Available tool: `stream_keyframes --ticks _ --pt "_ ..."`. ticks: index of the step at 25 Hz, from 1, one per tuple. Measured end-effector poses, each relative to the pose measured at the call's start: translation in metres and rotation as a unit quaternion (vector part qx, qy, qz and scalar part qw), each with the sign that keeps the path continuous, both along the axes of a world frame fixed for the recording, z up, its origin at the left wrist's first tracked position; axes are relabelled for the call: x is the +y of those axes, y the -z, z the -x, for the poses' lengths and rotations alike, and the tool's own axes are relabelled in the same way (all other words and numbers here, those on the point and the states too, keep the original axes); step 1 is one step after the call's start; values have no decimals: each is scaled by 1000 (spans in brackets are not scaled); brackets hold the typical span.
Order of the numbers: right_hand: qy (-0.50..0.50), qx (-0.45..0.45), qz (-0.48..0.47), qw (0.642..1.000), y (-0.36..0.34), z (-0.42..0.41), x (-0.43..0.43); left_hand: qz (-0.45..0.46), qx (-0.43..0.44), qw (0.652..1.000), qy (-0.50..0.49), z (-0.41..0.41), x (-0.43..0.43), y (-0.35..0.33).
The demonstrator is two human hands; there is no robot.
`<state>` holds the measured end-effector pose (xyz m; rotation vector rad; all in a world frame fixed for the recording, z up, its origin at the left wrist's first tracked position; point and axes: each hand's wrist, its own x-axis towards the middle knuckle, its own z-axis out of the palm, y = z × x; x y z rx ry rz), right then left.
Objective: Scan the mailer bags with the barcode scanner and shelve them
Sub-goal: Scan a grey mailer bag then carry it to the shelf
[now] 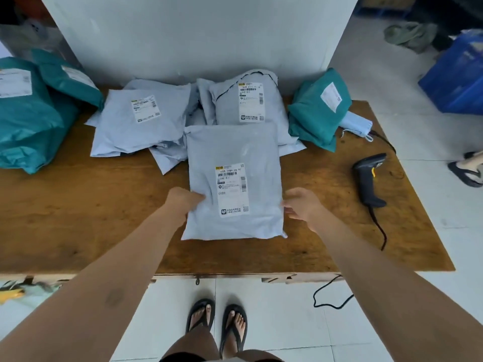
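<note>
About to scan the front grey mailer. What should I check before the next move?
1. Label on front grey mailer faces up: ok.
2. Barcode uncovered by hands: ok.
3. Left hand grips the mailer's left edge: ok.
4. Right hand free for the scanner: cannot tell; its fingers are at the mailer's right edge.
5. Barcode scanner lying on table, right of the mailer: ok.
6. Scanner cable clear of the mailers: ok.

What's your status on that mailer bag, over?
Left hand grips grey mailer bag by left edge; right hand open at right edge. Scanner lies untouched on table. Nothing blocking.
</note>
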<state>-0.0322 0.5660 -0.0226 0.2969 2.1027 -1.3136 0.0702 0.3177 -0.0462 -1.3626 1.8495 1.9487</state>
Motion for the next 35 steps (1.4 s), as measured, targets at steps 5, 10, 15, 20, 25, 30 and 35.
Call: stream_keyframes --ticks 5,10,15,20,25,30,35 --pt "35 102 -116 987 -6 57 37 -49 13 996 -74 3 -12 3" --pt "72 203 -340 916 19 94 101 -39 14 996 -80 15 -11 6" --pt "128 144 -374 907 48 112 122 -38 19 997 -69 22 -11 28" --pt "132 132 -406 895 60 125 107 -35 36 997 -60 26 -7 25" --pt "152 104 -369 911 72 130 120 -56 24 997 -57 23 -14 32" --pt "62 110 -340 932 67 101 98 -51 17 998 -41 18 -7 21" --pt "-83 -2 -241 967 49 34 49 -49 -31 998 16 10 -8 2"
